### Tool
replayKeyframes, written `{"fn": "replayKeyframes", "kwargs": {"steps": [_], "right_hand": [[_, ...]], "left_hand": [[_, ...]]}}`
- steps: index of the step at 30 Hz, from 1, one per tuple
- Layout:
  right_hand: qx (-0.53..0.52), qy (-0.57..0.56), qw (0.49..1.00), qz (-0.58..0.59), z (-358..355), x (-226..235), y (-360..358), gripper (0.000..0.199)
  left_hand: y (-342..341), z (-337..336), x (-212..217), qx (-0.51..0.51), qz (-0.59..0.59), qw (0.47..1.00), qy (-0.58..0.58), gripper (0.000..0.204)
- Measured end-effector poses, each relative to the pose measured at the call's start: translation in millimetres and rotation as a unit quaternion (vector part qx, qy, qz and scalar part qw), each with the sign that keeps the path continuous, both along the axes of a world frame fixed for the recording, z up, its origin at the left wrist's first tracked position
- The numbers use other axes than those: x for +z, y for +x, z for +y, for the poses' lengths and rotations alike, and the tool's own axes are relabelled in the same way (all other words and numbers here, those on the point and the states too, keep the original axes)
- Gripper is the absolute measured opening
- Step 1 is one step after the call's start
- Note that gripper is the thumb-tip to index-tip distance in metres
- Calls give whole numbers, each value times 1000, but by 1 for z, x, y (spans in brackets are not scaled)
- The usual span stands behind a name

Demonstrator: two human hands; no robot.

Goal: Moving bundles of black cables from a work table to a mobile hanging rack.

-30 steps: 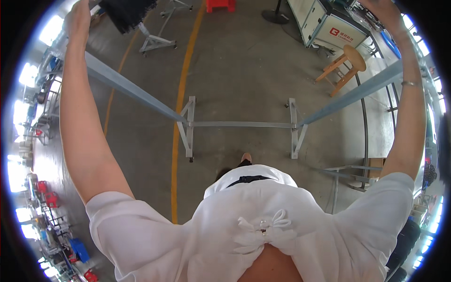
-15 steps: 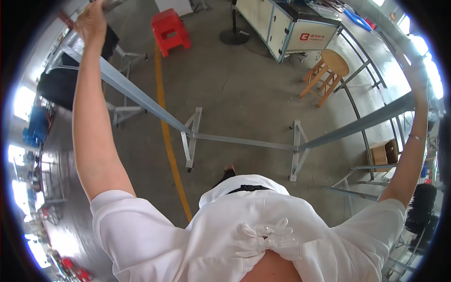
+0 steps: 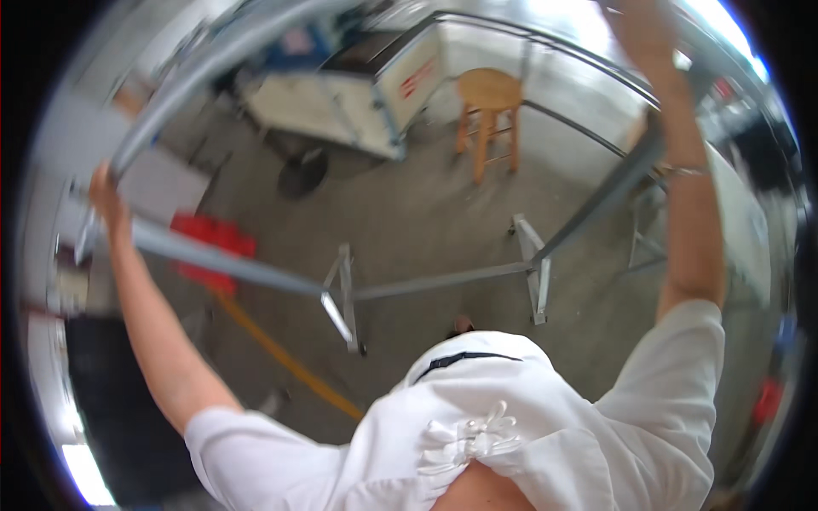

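Where the view looks down past the person's white shirt (image 3: pixel 477 434), the surface below is a grey concrete floor (image 3: pixel 426 213) with one yellow painted line (image 3: pixel 285 362) running diagonally across it. The room is a workshop, blurred toward the rim of the picture.

Counted items: one wooden stool (image 3: pixel 487 115) standing upright on the floor; one white cabinet (image 3: pixel 358 98) with a red mark on its side, left of the stool; one dark round base (image 3: pixel 300 170) just in front of the cabinet; one red object (image 3: pixel 213 251) on the floor at left, shape unclear through blur.

The grey metal frame (image 3: pixel 443 279) consists of two long rails, two short uprights and one crossbar joining them. The uprights stand on the floor just ahead of the person. The left rail (image 3: pixel 221 260) runs from the left upright out to the left; the right rail (image 3: pixel 605 200) rises from the right upright toward the upper right.

The left hand (image 3: pixel 106 192) is raised at the far end of the left rail, touching it; whether its fingers are clamped on it cannot be told. The right hand (image 3: pixel 639 25) is raised at the top edge, blurred; the state of its fingers cannot be told.
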State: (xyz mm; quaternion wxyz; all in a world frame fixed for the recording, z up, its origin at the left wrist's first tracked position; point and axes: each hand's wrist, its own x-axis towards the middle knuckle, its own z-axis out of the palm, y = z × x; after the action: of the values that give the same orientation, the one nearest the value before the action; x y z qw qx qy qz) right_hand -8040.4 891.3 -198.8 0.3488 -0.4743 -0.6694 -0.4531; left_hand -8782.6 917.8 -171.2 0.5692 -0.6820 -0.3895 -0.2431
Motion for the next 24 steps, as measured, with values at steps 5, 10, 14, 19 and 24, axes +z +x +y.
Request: {"fn": "replayKeyframes", "kwargs": {"steps": [5, 10, 14, 19, 24], "right_hand": [[103, 103, 986, 80, 44, -7, -54, 12], [-40, 16, 998, 50, 112, 2, -41, 9], [-30, 36, 997, 60, 147, -19, -90, 9], [-60, 73, 994, 60, 201, -30, -139, 9], [-60, 65, 994, 63, 213, -20, -164, 13]], "left_hand": [[-88, 90, -40, 29, -191, 977, -93, 37], [-33, 276, -78, -8, -352, 919, -179, 36], [-137, 395, -81, 15, -310, 928, -206, 34], [-162, 464, -91, 112, -185, 965, -150, 36], [-124, 453, -71, 253, -142, 942, -170, 36]]}}
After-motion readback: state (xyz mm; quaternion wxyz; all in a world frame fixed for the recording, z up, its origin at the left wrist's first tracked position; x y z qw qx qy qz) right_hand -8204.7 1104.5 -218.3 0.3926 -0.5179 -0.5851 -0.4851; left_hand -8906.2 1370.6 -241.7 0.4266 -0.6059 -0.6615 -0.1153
